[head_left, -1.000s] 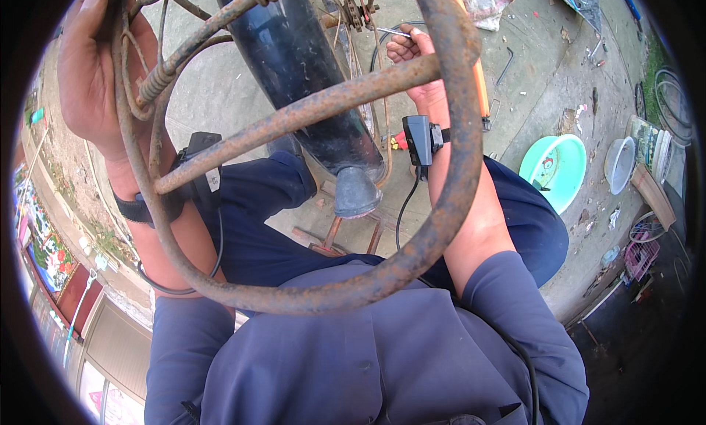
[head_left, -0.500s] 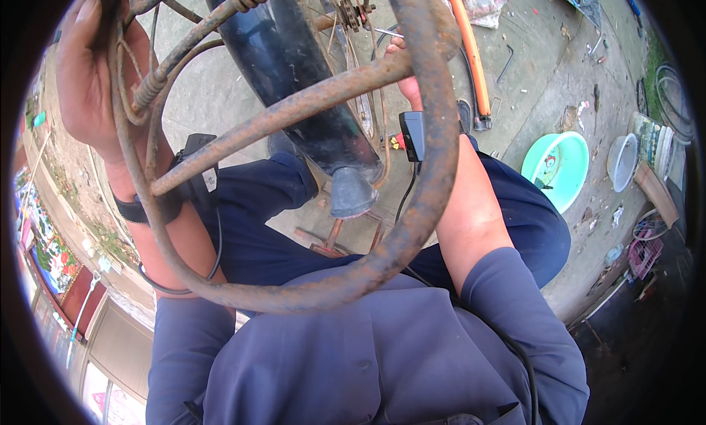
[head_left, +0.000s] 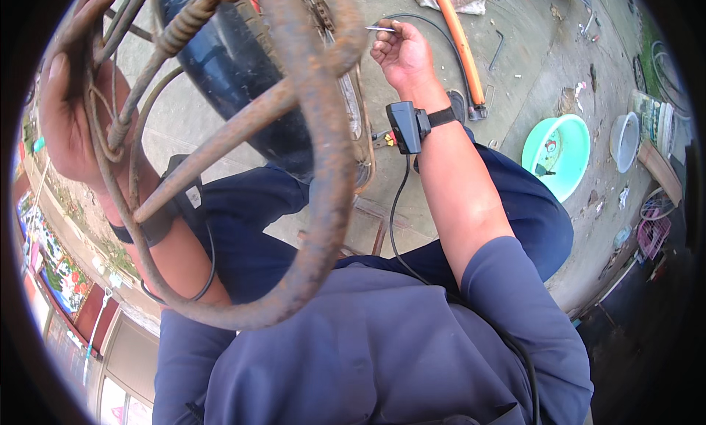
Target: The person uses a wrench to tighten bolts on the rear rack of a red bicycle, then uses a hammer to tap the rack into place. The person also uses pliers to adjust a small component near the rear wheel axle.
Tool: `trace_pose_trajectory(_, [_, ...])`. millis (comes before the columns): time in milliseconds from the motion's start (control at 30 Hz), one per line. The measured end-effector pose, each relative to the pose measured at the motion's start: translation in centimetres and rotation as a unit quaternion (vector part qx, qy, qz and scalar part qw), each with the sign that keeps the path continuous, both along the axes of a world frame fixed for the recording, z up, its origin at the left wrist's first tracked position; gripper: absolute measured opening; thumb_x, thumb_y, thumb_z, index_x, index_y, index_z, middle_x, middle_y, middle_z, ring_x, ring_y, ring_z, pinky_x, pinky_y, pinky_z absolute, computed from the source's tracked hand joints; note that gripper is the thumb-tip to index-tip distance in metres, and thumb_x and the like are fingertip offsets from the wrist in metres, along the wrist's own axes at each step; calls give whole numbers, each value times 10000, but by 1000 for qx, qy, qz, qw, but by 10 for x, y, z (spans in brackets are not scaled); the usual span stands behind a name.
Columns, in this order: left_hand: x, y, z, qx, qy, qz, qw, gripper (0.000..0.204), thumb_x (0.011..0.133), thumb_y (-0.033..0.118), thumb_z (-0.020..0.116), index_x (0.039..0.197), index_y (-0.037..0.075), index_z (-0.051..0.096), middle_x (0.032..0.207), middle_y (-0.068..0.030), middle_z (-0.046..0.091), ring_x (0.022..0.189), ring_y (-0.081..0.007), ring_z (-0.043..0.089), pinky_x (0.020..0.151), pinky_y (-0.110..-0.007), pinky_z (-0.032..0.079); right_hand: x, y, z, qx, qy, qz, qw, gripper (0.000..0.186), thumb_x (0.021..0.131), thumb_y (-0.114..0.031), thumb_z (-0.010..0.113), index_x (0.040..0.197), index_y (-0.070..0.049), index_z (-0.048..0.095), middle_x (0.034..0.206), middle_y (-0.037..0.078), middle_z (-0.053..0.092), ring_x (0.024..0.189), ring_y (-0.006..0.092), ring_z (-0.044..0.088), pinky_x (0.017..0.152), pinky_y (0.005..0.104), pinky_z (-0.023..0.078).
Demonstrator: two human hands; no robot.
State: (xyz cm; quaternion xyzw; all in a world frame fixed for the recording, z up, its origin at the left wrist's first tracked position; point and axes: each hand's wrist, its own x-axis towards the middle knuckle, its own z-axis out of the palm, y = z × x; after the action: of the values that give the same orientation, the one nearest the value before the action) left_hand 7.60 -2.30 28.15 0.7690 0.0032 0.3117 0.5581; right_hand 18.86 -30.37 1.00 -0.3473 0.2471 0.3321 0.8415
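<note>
A rusty bicycle rear carrier [head_left: 334, 182] looms close in front of me, its round loop and spring coils above a black mudguard [head_left: 220, 65]. My left hand [head_left: 77, 123] is at the carrier's left side, palm against its thin rods and fingers around them, partly hidden. Beside the wheel, at its right, my right hand [head_left: 404, 57] pinches a slim, silvery metal tool [head_left: 380, 29]; its exact kind is unclear. The tool's tip points left toward the chain [head_left: 316, 9], apart from it as far as I can see. A black device is strapped to each wrist.
On the concrete right of the wheel lie an orange tube [head_left: 457, 43], a black hose and a hex key [head_left: 497, 50]. Farther right stand a mint-green basin [head_left: 581, 153] and a pale bowl [head_left: 625, 142]. A pink basket [head_left: 653, 234] is near the right edge.
The carrier and wheel have shifted left in view, with my left hand still on the carrier. My right hand, tool in it, has come out from behind the carrier, away from the chain.
</note>
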Motion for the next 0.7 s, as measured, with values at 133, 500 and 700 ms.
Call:
trace_pose_trajectory(133, [3, -7, 1, -3, 19, 41, 999, 510, 1030, 182, 270, 1238, -185, 556, 1275, -356, 573, 1289, -391, 527, 1173, -452, 316, -5, 0, 0, -18, -11, -13, 1000, 269, 976, -210, 473, 973, -16, 659, 718, 60, 665, 587, 187, 637, 596, 329, 548])
trace_pose_trajectory(500, [3, -4, 0, -55, 30, 32, 998, 545, 1029, 254, 281, 1256, -167, 544, 1315, -348, 549, 1374, -400, 429, 1213, -492, 207, -26, 8, 13, -16, 22, -65, 997, 269, 975, -205, 468, 998, -3, 645, 717, 70, 660, 585, 200, 649, 585, 325, 546])
trace_pose_trajectory(700, [1, -1, 1, -42, 36, 37, 998, 535, 1029, 243, 279, 1258, -161, 545, 1325, -347, 542, 1374, -388, 433, 1216, -486, 207, -17, 6, 14, -49, -28, -36, 998, 272, 976, -200, 466, 1009, 3, 644, 730, 71, 663, 598, 201, 656, 587, 327, 544])
